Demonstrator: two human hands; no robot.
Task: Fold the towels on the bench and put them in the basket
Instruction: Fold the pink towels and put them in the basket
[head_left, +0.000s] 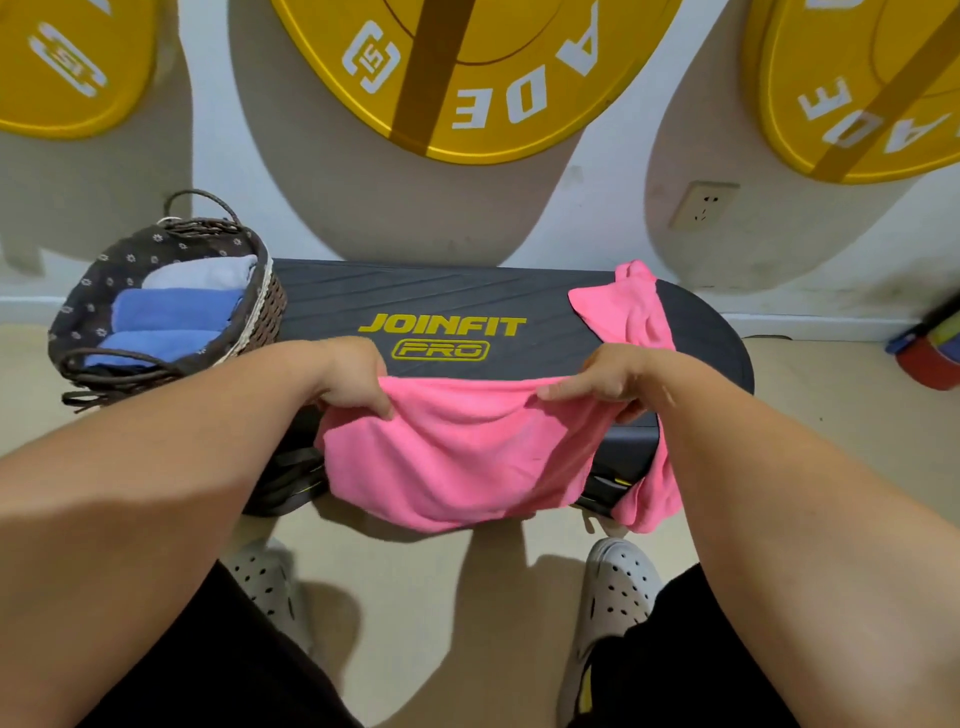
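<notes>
A pink towel hangs over the near edge of the black bench. My left hand pinches its top edge at the left. My right hand grips the same edge at the right. More pink cloth lies bunched on the bench's right end and trails down past my right wrist; whether it is a second towel I cannot tell. The wicker basket stands on the bench's left end. It holds folded blue towels and a grey one.
Yellow weight plates hang on the wall behind the bench. A wall socket sits at the right. A red and blue object lies on the floor at far right. My feet in white clogs stand before the bench.
</notes>
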